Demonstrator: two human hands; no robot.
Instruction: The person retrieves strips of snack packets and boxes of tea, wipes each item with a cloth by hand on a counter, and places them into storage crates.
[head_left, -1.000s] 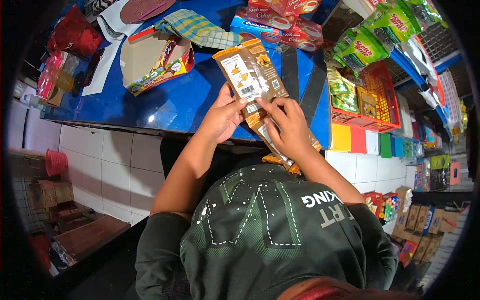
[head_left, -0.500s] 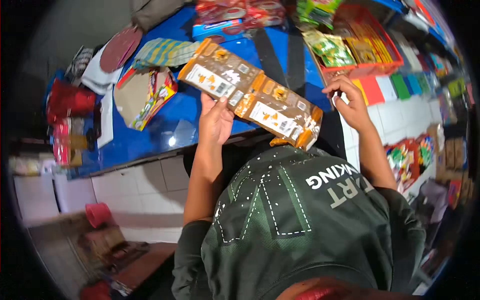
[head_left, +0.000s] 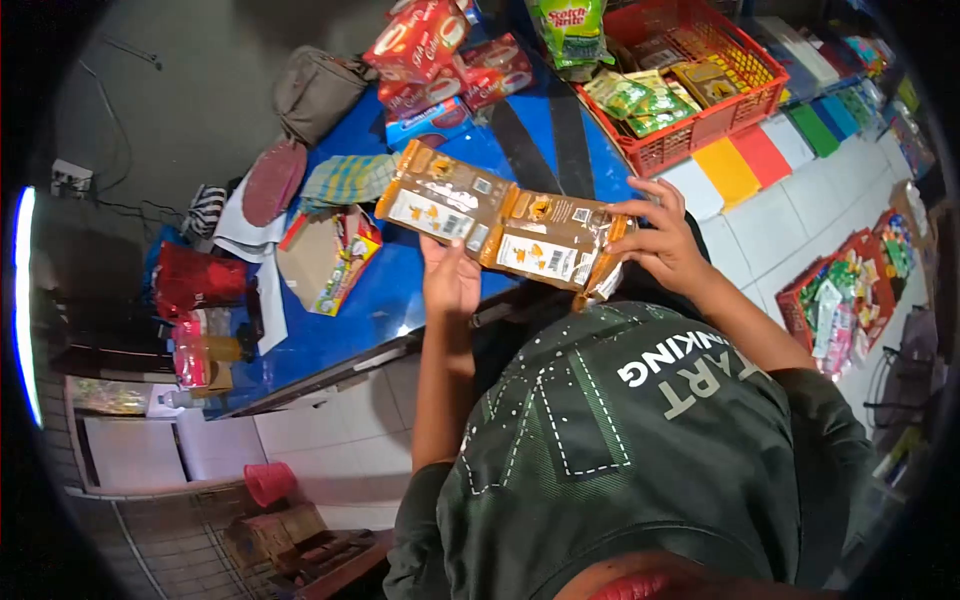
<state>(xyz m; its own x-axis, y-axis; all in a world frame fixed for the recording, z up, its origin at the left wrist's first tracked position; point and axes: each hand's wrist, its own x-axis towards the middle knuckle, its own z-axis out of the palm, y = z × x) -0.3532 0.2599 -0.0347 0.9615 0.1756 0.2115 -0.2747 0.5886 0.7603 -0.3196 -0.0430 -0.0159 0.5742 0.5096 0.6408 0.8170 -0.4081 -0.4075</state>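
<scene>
Well, from the head view, the joined brown packets (head_left: 545, 245) are up in the middle of the frame, at the near edge of the blue table (head_left: 350, 338). Their long axis slants gently from upper left to lower right, running across the gap between the two hands. The left hand (head_left: 453, 285) is closed on the lower edge of the left-hand packet, thumb on top, near the seam. Over at the other end, the right hand (head_left: 662, 240) lies right beside the outer packet, fingers bent and touching its edge, so it's clearly the nearer one to that end. How firmly it grips, I can't tell; the crumpled wrapping there is hard to make out. The checked cloth (head_left: 345, 182) and open carton (head_left: 312, 262) sit left of the packets, the red basket (head_left: 680, 148) towards the upper right.
</scene>
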